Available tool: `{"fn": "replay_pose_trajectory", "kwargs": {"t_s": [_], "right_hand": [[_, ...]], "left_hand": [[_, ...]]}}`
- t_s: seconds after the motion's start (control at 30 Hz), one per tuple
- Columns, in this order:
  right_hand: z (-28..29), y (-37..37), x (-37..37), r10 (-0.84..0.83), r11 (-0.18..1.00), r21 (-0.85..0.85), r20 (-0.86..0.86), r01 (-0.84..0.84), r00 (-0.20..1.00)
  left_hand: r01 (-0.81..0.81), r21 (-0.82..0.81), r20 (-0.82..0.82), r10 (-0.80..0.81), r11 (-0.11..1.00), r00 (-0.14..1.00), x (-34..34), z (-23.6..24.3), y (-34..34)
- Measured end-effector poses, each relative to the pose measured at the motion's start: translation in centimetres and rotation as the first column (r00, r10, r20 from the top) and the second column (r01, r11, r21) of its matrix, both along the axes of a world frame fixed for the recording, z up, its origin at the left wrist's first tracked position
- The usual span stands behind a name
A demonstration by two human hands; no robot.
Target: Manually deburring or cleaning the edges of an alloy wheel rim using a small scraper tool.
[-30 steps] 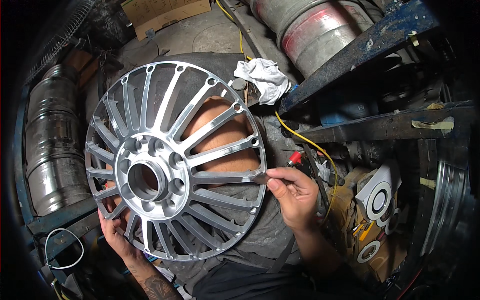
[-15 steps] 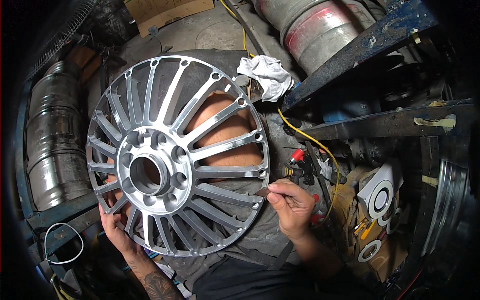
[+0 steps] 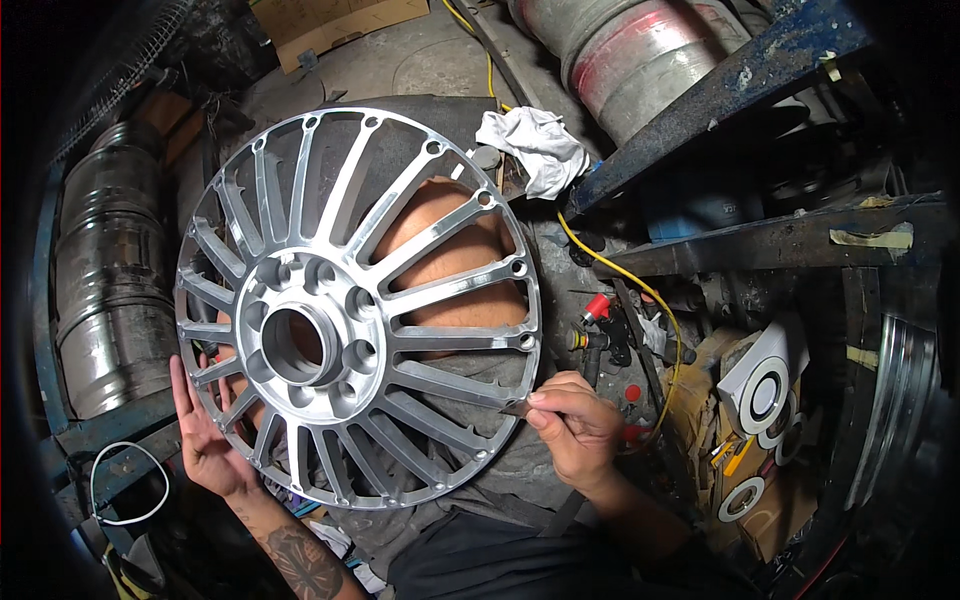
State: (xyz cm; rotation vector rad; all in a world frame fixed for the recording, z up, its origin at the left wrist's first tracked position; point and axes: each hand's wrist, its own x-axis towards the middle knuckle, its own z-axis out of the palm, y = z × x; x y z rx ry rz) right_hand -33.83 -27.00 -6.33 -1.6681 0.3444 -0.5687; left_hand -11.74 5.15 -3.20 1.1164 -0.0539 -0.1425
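A silver multi-spoke wheel face (image 3: 312, 402) lies tilted across my lap, its hub bore and ring of bolt holes facing up. Through the spokes on the right shows a bare knee (image 3: 445, 240). At the wheel's lower left edge, my left hand (image 3: 212, 448) has its fingers spread, palm beside the rim; whether it touches the metal I cannot tell. My right hand (image 3: 580, 425) pinches a small dark flat piece of sandpaper (image 3: 514, 408) between thumb and forefinger. That piece is against the right-hand rim, near a spoke's outer end.
Shiny wheel barrels (image 3: 115, 280) are stacked on a rack at left. A greyish barrel with red marks (image 3: 650, 55) lies at the far right. Beyond the wheel are a white rag (image 3: 535, 150) and a yellow cable (image 3: 625, 278). Blue steel beams (image 3: 720, 110) and round discs (image 3: 765, 392) stand at right.
My left hand has loosened from the rim and its fingers have spread outward to the left. The right hand has shifted slightly down and left along the rim, still pinching the sandpaper.
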Motion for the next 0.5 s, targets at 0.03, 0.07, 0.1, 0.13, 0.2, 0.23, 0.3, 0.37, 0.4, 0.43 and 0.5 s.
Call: {"fn": "replay_pose_trajectory", "kwargs": {"t_s": [0.03,0.07,0.1,0.13,0.2,0.23,0.3,0.37,0.4,0.43,0.5], "right_hand": [[0.1,-0.1,0.0,0.001,1.000,0.002,0.005,-0.001,1.000],[0.1,0.0,0.0,-0.013,0.996,0.088,-0.005,0.014,1.000],[0.1,0.0,0.0,-0.027,0.984,0.174,-0.016,0.030,0.999],[0.5,0.4,0.3,-0.077,0.939,0.336,0.004,0.071,0.997],[0.7,0.6,2.1,-0.200,0.891,0.428,0.069,0.152,0.977],[0.8,0.7,3.3,-0.250,0.854,0.487,0.071,0.185,0.966],[1.9,0.6,6.2,-0.285,0.823,0.545,0.154,0.159,0.946],[2.9,0.6,8.3,-0.415,0.698,0.697,0.211,0.162,0.885],[2.7,0.6,8.7,-0.404,0.761,0.621,0.225,0.189,0.887],[3.2,0.2,9.5,-0.401,0.758,0.626,0.230,0.180,0.887],[4.5,-1.3,11.5,-0.323,0.697,0.717,0.309,0.003,0.894]], "left_hand": [[-0.054,0.029,0.009,0.054,0.998,0.999,0.8,0.3,0.4],[0.013,0.023,0.032,-0.013,1.000,0.999,1.8,0.1,1.1],[0.012,0.024,0.036,-0.013,1.000,0.999,2.7,-0.2,1.6],[0.080,-0.007,-0.022,-0.080,0.997,0.997,3.6,-0.3,1.9],[0.268,-0.087,-0.028,-0.271,0.960,0.962,5.3,-0.5,2.1],[0.263,-0.082,-0.025,-0.265,0.961,0.964,5.8,-0.6,2.0],[0.168,-0.052,-0.164,-0.175,0.984,0.971,6.5,-0.7,1.4],[0.164,0.127,-0.154,-0.144,0.978,0.977,6.3,-1.2,0.0],[0.152,0.185,-0.124,-0.130,0.971,0.984,6.0,-1.3,-0.4],[0.129,0.253,-0.092,-0.109,0.959,0.990,5.5,-1.3,0.0],[0.086,0.247,-0.034,-0.080,0.965,0.996,4.1,-2.4,1.7]]}}
